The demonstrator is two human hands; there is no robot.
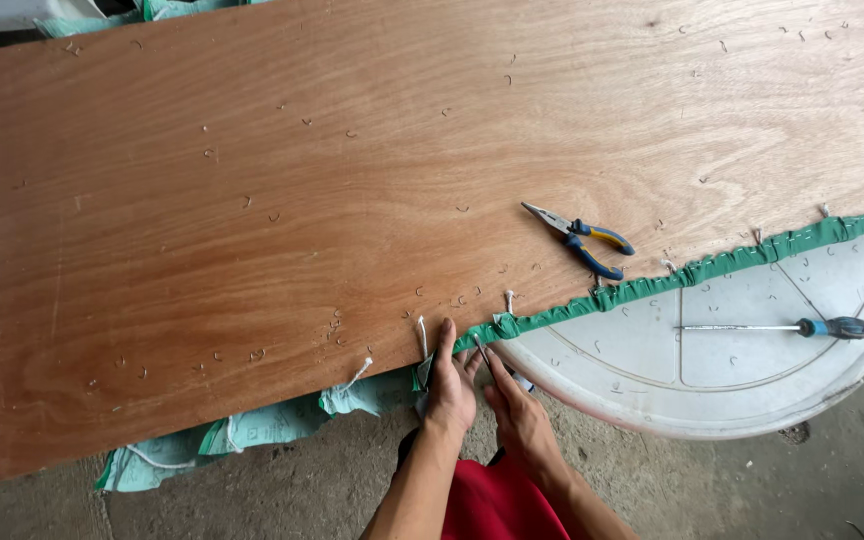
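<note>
A large brown plywood board (352, 200) lies flat, with a green fabric strip (712, 268) fastened in gathers along its near edge. My left hand (449, 385) grips the fabric at the board's edge, fingers on the wood. Close to its right, my right hand (514, 405) is shut on a thin metal tool (482, 352) whose tip points at the edge of the fabric. Loose pale green fabric (252, 430) hangs below the board to the left, with white cord ends (357, 374) sticking out.
Blue-and-yellow long-nose pliers (584, 238) lie on the board near the fabric edge. A blue-handled screwdriver (787, 327) rests on a round white table top (732, 380) under the board. Several bent staples are scattered over the wood. Grey concrete floor (832, 480) lies below.
</note>
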